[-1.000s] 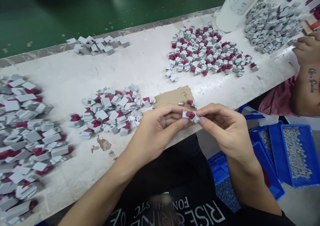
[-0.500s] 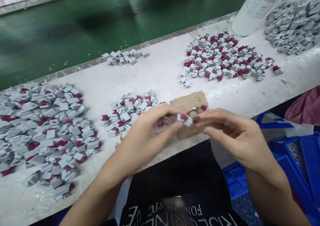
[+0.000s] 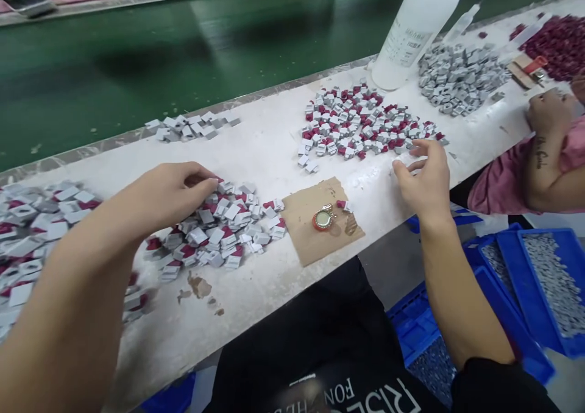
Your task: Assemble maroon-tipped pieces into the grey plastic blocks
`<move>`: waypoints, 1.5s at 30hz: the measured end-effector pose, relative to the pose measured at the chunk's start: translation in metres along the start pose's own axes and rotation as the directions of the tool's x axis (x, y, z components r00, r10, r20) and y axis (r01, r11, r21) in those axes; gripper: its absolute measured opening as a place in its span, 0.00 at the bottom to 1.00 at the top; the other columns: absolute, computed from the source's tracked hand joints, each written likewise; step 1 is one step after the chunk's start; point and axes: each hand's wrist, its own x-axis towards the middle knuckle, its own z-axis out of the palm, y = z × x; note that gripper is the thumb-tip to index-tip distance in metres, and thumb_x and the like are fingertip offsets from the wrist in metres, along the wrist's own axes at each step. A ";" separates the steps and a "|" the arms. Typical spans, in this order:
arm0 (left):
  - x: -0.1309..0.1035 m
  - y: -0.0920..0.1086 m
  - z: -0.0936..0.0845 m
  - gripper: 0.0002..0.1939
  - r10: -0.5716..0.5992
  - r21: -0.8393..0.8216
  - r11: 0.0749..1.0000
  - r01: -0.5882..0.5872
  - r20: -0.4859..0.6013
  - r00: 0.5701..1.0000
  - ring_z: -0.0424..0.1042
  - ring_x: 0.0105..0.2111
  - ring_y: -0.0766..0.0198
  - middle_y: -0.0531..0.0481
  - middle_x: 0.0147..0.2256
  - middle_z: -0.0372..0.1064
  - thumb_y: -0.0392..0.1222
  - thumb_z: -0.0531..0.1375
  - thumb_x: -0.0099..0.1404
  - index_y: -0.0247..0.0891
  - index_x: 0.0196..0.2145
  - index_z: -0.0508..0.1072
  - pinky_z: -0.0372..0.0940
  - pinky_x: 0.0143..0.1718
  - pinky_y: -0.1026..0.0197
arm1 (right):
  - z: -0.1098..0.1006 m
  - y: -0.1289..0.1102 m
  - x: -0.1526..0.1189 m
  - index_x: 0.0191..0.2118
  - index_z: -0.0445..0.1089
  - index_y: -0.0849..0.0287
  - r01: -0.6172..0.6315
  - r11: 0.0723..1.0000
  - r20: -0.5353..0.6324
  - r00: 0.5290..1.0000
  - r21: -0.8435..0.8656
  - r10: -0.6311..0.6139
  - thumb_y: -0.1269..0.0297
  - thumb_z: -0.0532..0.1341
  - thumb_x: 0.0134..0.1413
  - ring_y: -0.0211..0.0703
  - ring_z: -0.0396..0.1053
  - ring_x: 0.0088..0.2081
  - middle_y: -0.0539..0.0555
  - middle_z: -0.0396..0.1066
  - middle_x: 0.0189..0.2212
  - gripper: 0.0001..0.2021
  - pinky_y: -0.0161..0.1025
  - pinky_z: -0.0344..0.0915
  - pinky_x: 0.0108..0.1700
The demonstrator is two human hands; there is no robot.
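Note:
My left hand point(image 3: 176, 190) is over the near pile of small grey plastic pieces with maroon inserts point(image 3: 219, 224). Its thumb and index finger come together at the top of that pile, and whatever lies between them is hidden. Beside the front edge of the far pile of grey-and-maroon pieces point(image 3: 361, 120), my right hand point(image 3: 425, 178) is held with thumb and forefinger apart and nothing visible between them. Between the hands lies a piece of brown cardboard point(image 3: 306, 245), bearing a small round metal-rimmed dish point(image 3: 323, 219) and one grey-and-maroon piece point(image 3: 345, 206).
A white bottle point(image 3: 411, 29) stands behind the far pile, near loose grey pieces point(image 3: 461, 78). Another person's hand point(image 3: 551, 111) rests at the right by a maroon heap point(image 3: 557, 47). Blue crates point(image 3: 507, 254) stand below. Behind the table runs a green surface point(image 3: 205, 47).
My hands have separated from above the cardboard. The left, which held a grey-and-maroon piece, went left to the near pile; the right went right and away from me. The view shifted right.

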 end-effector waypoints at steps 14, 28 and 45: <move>0.039 -0.030 -0.017 0.45 -0.020 -0.062 0.998 0.001 -0.299 0.954 0.46 0.78 0.17 0.30 0.75 0.60 0.67 0.66 0.69 0.36 0.72 0.65 0.47 0.78 0.19 | 0.013 0.000 0.012 0.59 0.76 0.53 0.033 0.997 0.004 0.999 -0.074 -0.033 0.61 0.65 0.66 0.56 0.78 0.42 0.63 0.75 0.57 0.18 0.61 0.76 0.57; 0.036 -0.033 -0.015 0.12 0.022 -0.139 0.987 -0.081 -0.378 0.925 0.64 0.43 0.59 0.50 0.45 0.63 0.47 0.64 0.76 0.39 0.52 0.73 0.66 0.57 0.53 | -0.019 -0.013 -0.029 0.43 0.84 0.49 0.212 0.970 0.207 0.950 0.117 -0.232 0.60 0.66 0.64 0.50 0.72 0.29 0.58 0.83 0.40 0.08 0.51 0.70 0.38; -0.038 0.026 -0.003 0.20 0.001 -0.372 0.926 -0.060 -0.159 0.987 0.63 0.22 0.62 0.51 0.29 0.81 0.57 0.72 0.69 0.45 0.52 0.85 0.58 0.28 0.56 | -0.029 -0.034 -0.065 0.45 0.87 0.53 -0.121 0.860 0.267 0.963 0.495 -0.018 0.55 0.75 0.66 0.50 0.83 0.40 0.56 0.87 0.40 0.09 0.47 0.81 0.44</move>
